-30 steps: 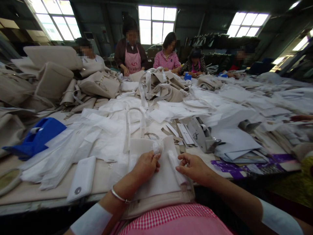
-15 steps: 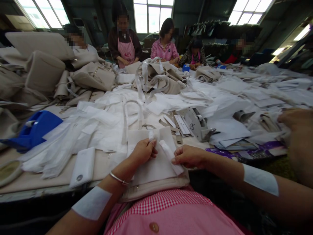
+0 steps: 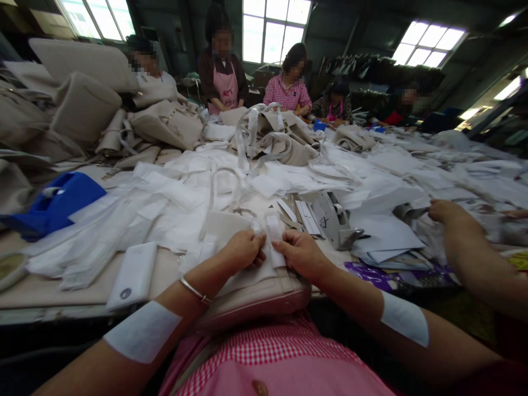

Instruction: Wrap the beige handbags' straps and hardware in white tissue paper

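A beige handbag (image 3: 251, 313) rests at the table's front edge against my apron, its white-wrapped handle (image 3: 213, 190) standing up behind. My left hand (image 3: 244, 250) is closed at the bag's upper middle, thumb and fingers pinching a small white wrapping (image 3: 256, 224). Just to its right, my right hand (image 3: 303, 254) grips a white wrapping strip (image 3: 276, 259) that lies lengthwise down the bag's front. What the curled fingers cover underneath is hidden.
A grey tape dispenser (image 3: 336, 220) stands right of the bag, a blue tape dispenser (image 3: 61, 203) at left. A white power bank (image 3: 132, 275) lies near the edge. White sheets (image 3: 165, 192) and beige bags (image 3: 165, 126) pile up. A co-worker's arm (image 3: 466, 242) reaches in from the right.
My right hand has moved left with the white strip, now upright beside my left hand. The view has shifted, and the co-worker's hand at right has come further in.
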### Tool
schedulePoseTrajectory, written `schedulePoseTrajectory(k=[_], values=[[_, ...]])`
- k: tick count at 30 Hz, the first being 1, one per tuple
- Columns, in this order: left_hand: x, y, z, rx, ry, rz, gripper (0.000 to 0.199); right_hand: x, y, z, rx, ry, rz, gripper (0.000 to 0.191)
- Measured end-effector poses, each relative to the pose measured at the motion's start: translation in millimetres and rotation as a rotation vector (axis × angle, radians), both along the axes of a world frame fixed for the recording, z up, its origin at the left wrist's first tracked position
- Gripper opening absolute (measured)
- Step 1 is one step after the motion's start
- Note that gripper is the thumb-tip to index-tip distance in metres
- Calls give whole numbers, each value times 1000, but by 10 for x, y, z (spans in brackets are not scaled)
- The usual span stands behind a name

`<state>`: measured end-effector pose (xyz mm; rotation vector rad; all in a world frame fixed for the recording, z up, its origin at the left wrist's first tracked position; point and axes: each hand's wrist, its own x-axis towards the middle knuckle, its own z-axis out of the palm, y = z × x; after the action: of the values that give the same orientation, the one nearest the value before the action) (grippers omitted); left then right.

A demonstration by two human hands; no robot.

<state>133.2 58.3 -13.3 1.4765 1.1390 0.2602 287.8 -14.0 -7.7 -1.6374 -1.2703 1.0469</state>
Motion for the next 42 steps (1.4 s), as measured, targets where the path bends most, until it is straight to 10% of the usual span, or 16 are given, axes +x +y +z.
schedulePoseTrajectory(k=[14,26,30,42], values=[[-276,-387,-57,264,8,-265,24,-265,-333,-350,-79,95,-86,31],[-133,-609,-138,343,256,-203,44,-158,-293,-440,-333,391,-24,47],[-127,-624,-169,405,301,-240,43,-28,-229,-388,-281,203,109,46],[-52,-656,-147,444,413,-281,39,-276,152,-427,-139,-188,-149,44]])
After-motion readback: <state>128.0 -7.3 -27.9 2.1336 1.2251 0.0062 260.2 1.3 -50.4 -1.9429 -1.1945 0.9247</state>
